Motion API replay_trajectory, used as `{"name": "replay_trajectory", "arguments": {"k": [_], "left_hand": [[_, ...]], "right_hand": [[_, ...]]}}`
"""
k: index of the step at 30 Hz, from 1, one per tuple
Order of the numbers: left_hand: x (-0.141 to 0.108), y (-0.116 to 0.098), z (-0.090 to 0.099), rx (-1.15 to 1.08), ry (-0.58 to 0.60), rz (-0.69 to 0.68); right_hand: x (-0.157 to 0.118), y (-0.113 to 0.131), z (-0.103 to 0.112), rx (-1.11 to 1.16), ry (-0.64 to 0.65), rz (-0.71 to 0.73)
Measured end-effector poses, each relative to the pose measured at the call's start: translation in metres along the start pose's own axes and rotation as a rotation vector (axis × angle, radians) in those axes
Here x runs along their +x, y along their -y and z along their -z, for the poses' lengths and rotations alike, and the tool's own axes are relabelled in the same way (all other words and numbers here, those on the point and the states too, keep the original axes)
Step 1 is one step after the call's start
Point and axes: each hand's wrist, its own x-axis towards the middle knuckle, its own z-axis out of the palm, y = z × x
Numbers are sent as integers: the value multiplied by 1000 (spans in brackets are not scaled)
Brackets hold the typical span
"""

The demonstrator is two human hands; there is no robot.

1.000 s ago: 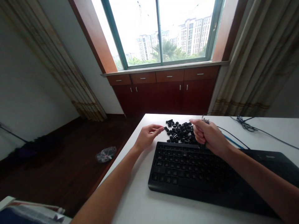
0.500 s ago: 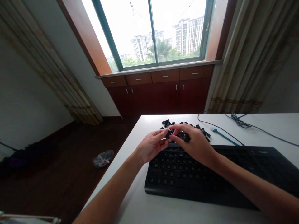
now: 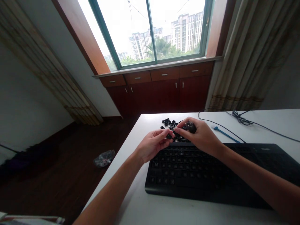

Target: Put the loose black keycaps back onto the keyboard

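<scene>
**Left hand [image 3: 153, 145] and right hand [image 3: 202, 136] found pinching parts**

Left fingers [image 3: 164, 136] were together on a small black keycap [image 3: 169, 136]; right fingers [image 3: 185, 128] clamped a dark piece [image 3: 191, 127] (too small to identify). Loose keycaps [image 3: 174, 128] lay heaped on the white desk [image 3: 131, 200], just beyond the black keyboard [image 3: 187, 175].
</scene>
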Motion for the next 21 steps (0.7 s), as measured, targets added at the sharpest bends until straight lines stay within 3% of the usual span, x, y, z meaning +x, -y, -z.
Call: {"name": "replay_trajectory", "arguments": {"k": [10,21], "left_hand": [[1,-2,-1,3,-39,19],[-2,-1,-1,32,13,50]], "right_hand": [[2,-7,9,8,142,-6],[-3,-1,5,-57,168,13]]}}
